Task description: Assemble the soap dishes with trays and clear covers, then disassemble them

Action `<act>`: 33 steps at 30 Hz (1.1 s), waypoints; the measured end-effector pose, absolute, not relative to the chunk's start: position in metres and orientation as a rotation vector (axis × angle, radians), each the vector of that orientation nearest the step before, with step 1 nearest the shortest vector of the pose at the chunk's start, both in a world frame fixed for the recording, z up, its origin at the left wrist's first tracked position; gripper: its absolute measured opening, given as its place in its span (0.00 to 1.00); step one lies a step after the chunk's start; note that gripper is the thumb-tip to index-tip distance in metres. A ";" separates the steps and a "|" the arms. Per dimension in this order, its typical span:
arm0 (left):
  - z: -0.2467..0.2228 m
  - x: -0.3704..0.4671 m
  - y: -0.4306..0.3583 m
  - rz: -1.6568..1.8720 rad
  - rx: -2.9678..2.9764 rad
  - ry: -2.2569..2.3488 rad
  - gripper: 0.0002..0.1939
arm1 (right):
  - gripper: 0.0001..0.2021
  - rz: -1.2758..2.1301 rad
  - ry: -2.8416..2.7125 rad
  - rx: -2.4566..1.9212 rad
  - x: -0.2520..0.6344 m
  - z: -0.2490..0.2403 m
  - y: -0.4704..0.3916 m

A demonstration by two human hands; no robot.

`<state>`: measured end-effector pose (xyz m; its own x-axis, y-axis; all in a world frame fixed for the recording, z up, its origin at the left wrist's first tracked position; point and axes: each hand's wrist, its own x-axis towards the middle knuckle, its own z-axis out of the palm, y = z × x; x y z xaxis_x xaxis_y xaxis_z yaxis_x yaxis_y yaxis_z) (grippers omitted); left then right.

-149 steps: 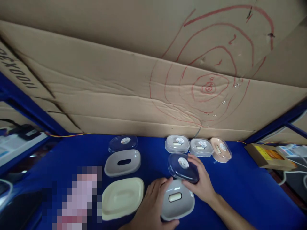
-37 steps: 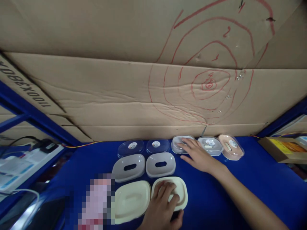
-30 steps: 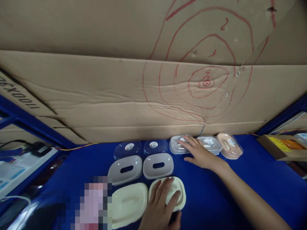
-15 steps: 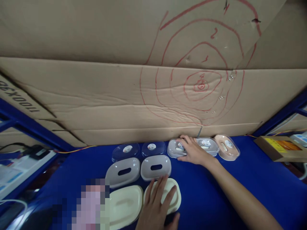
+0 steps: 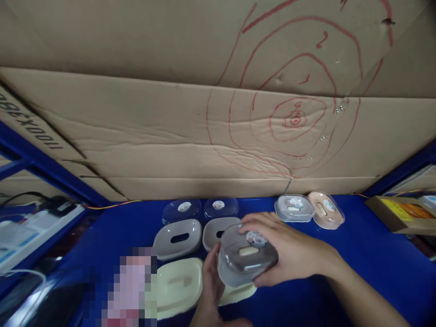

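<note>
In my right hand (image 5: pixel 286 245) is a grey soap box (image 5: pixel 248 268) with a clear lid and a round sticker. My fingers wrap round its right side, and it is tilted above the table. My left hand (image 5: pixel 211 290) is at the box's left edge, thumb spread away below; whether its fingers touch the box is hard to tell. Beneath them a cream oval tray (image 5: pixel 238 295) is partly covered. Beside it lies another cream tray (image 5: pixel 179 286). Behind are two grey slotted dishes, one at left (image 5: pixel 194 236) and one partly hidden (image 5: pixel 209 234).
Two clear lids, left (image 5: pixel 170 213) and right (image 5: pixel 228 211), lie along the back. A lidded grey soap box (image 5: pixel 284 211) and a peach one (image 5: pixel 335 218) stand at back right. Cardboard (image 5: pixel 153 131) walls the rear. A carton (image 5: pixel 391 218) is far right, a power strip (image 5: pixel 41 236) left.
My right hand has lifted the grey soap box from the back row and brought it forward and left. My left hand has shifted from over the cream tray to the box's side.
</note>
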<state>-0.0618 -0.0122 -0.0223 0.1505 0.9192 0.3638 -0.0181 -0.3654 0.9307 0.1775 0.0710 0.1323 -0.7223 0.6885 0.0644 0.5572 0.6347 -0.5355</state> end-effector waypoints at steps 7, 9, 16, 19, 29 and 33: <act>-0.025 -0.061 -0.011 1.319 1.335 0.855 0.61 | 0.39 0.854 -2.618 -0.945 0.166 0.122 0.067; -0.028 -0.063 -0.008 1.357 1.373 0.836 0.57 | 0.38 0.894 -2.633 -0.913 0.165 0.122 0.066; -0.029 -0.067 -0.007 1.336 1.422 0.844 0.52 | 0.36 0.941 -2.585 -0.868 0.174 0.126 0.076; -0.029 -0.068 -0.008 1.296 1.445 0.876 0.53 | 0.37 0.728 -2.481 -1.071 0.189 0.111 0.095; -0.049 -0.073 -0.009 1.198 1.764 0.925 0.55 | 0.36 0.202 -2.545 -1.535 0.210 0.042 0.141; -0.041 -0.074 -0.012 1.133 1.764 0.924 0.53 | 0.37 0.161 -2.560 -1.562 0.208 0.032 0.145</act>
